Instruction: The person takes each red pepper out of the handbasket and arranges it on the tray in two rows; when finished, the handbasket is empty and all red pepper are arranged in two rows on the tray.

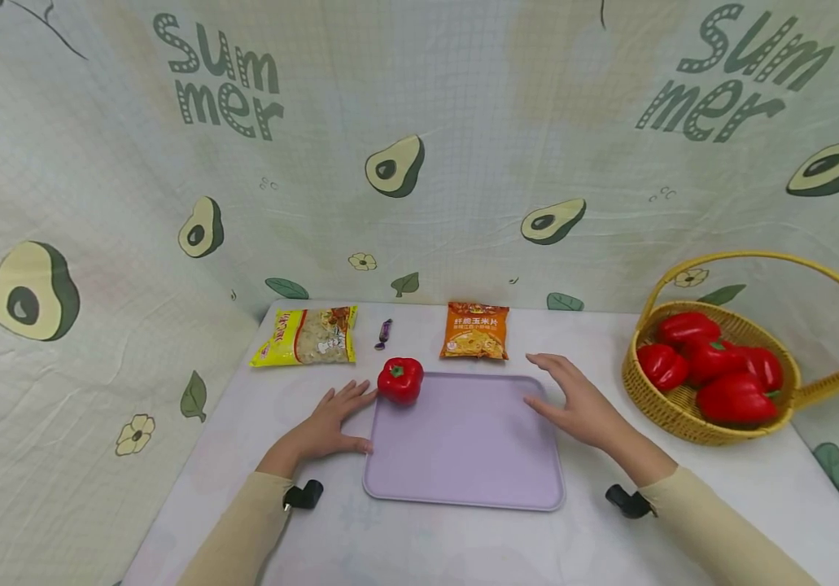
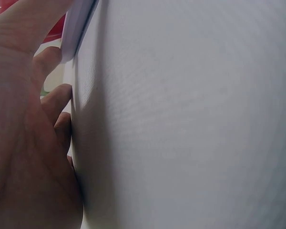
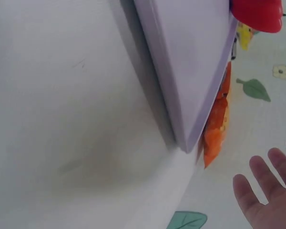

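Observation:
A lilac tray [image 1: 470, 448] lies on the table, and a red bell pepper [image 1: 400, 381] sits at its far left corner. My left hand [image 1: 331, 423] rests at the tray's left side with fingers spread, thumb and fingertips at the edge. In the left wrist view, its fingers reach down to the white tabletop beside the tray's rim [image 2: 77, 28]. At the tray's right far corner hovers my right hand [image 1: 576, 407], its fingers extended and holding nothing. The right wrist view shows that hand [image 3: 274, 198] apart from the tray [image 3: 193, 71].
A yellow wicker basket [image 1: 664, 417] with several red bell peppers [image 1: 736, 399] stands at the right. Along the back lie a yellow food bag [image 1: 309, 335], a small purple-wrapped candy [image 1: 384, 334] and an orange snack bag [image 1: 474, 330]. A printed cloth [image 1: 463, 268] hangs behind the table.

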A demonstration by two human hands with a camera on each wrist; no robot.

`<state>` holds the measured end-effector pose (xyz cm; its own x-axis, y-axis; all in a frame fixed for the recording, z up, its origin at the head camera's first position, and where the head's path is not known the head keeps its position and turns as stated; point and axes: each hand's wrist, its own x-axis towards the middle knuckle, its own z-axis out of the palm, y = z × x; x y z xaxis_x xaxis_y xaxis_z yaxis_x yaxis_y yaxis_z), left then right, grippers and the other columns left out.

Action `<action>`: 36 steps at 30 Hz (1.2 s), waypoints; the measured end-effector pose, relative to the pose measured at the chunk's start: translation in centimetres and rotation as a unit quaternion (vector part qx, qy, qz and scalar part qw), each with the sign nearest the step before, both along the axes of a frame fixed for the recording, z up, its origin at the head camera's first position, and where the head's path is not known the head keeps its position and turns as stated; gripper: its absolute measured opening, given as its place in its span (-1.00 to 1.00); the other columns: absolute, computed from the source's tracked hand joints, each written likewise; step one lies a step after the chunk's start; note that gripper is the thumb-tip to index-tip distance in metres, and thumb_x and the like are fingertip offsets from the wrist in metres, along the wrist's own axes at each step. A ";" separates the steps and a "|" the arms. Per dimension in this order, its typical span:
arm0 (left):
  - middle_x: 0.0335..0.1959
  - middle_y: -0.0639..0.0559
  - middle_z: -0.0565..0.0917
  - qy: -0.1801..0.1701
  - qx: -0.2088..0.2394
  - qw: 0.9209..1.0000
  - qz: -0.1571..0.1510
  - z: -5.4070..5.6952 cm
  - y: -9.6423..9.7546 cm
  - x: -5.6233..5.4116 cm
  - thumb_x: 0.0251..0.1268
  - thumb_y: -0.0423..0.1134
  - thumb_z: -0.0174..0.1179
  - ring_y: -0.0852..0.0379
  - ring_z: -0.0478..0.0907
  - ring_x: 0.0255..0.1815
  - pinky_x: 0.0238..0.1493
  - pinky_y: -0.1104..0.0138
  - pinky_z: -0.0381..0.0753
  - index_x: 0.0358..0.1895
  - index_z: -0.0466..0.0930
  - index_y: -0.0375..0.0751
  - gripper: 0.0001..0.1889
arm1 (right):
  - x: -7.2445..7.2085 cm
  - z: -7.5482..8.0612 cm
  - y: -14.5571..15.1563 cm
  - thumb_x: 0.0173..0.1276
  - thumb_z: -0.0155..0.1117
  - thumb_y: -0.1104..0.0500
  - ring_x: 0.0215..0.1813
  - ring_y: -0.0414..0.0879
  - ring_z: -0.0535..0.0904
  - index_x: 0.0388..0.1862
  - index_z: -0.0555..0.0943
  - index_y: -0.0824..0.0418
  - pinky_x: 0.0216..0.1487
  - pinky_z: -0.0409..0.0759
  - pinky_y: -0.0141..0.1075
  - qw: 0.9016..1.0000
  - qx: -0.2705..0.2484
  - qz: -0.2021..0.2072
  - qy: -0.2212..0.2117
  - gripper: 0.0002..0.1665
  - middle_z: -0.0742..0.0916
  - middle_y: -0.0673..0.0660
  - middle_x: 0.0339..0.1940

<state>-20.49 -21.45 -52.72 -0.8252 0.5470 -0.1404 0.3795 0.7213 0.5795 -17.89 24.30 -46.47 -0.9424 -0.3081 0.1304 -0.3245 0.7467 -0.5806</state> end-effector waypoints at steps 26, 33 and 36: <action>0.67 0.00 0.03 -0.008 -0.002 1.000 0.006 0.2 0.2 0.2 0.06 0.30 0.43 -0.13 -0.24 0.69 0.58 -0.19 -0.35 0.61 0.18 0.12 0.03 | 1.6 2.4 6.4 0.40 0.40 -0.06 0.33 0.32 0.40 0.54 0.32 0.18 0.15 0.51 0.38 0.998 0.018 -0.052 0.033 -0.16 0.44 0.35 0.41; 0.67 0.00 0.03 -0.010 0.002 1.000 0.006 0.3 0.2 0.2 0.06 0.29 0.44 -0.13 -0.24 0.69 0.58 -0.19 -0.35 0.61 0.18 0.12 0.03 | 2.0 3.2 8.4 0.40 0.40 -0.06 0.36 0.35 0.34 0.54 0.31 0.22 0.16 0.45 0.43 0.997 0.030 -0.068 0.038 -0.14 0.42 0.38 0.42; 0.67 0.01 0.03 -0.009 0.000 1.000 0.005 0.2 0.2 0.2 0.06 0.29 0.44 -0.13 -0.24 0.69 0.58 -0.19 -0.34 0.61 0.18 0.12 0.03 | 2.0 3.4 9.4 0.40 0.40 -0.06 0.34 0.37 0.33 0.54 0.30 0.25 0.14 0.44 0.45 0.996 0.036 -0.075 0.044 -0.13 0.40 0.39 0.41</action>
